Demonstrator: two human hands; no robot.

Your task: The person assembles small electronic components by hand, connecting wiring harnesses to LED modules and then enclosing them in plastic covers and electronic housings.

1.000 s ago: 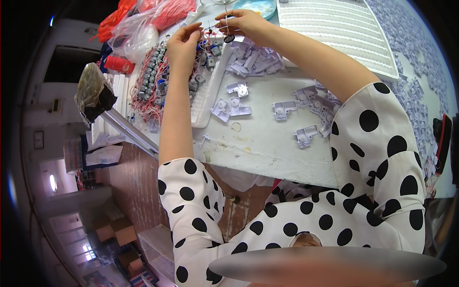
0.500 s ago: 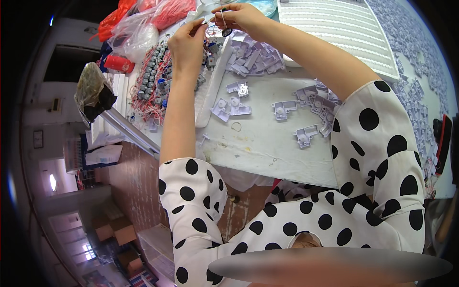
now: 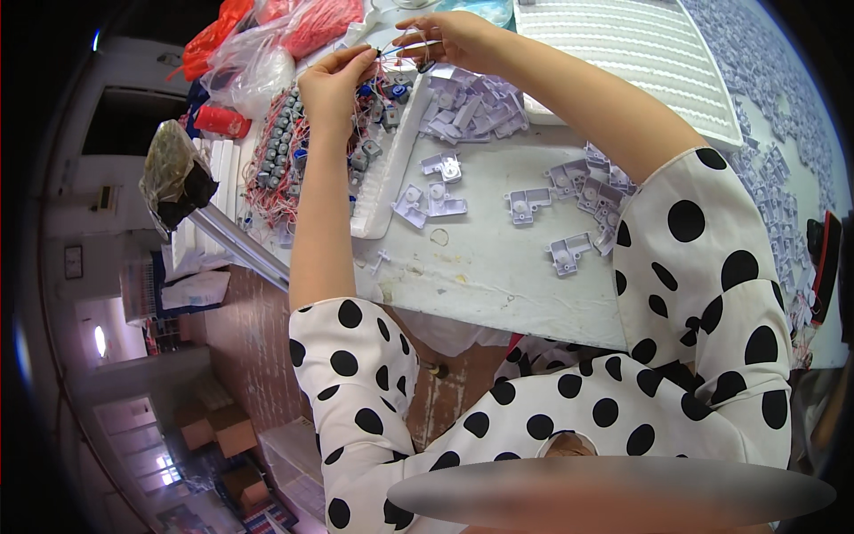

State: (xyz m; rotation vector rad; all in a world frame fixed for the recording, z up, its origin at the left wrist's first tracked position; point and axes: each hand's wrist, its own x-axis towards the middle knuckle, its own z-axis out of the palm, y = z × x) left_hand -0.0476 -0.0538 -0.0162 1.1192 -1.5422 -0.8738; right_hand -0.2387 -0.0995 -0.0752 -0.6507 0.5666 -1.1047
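Observation:
At the far edge of the worktable, both hands work on thin wires. My left hand (image 3: 331,89) pinches a small dark part at thumb and fingertips, too small to name. From there, thin wires (image 3: 390,51), one light blue, run across to my right hand (image 3: 458,43). Its fingers are bent around the wires, and a small dark round piece (image 3: 426,67) hangs beneath them. Under my left hand and wrist lie many small grey motors (image 3: 272,153) with red and white wires. A heap of pale lilac plastic housings (image 3: 471,107) sits below my right hand.
A white foam tray (image 3: 381,196) borders the motors. Loose housings (image 3: 529,205) lie on the white table (image 3: 480,298). A ribbed white foam sheet (image 3: 623,62) is at the far right, with many more housings beyond. Plastic bags (image 3: 253,76), a red can (image 3: 222,120) and a lamp arm (image 3: 240,240) stand left.
My left hand has moved left and slightly down, widening the gap between the hands and stretching the wires. My right hand has shifted slightly down, and the dark round piece has turned edge-on.

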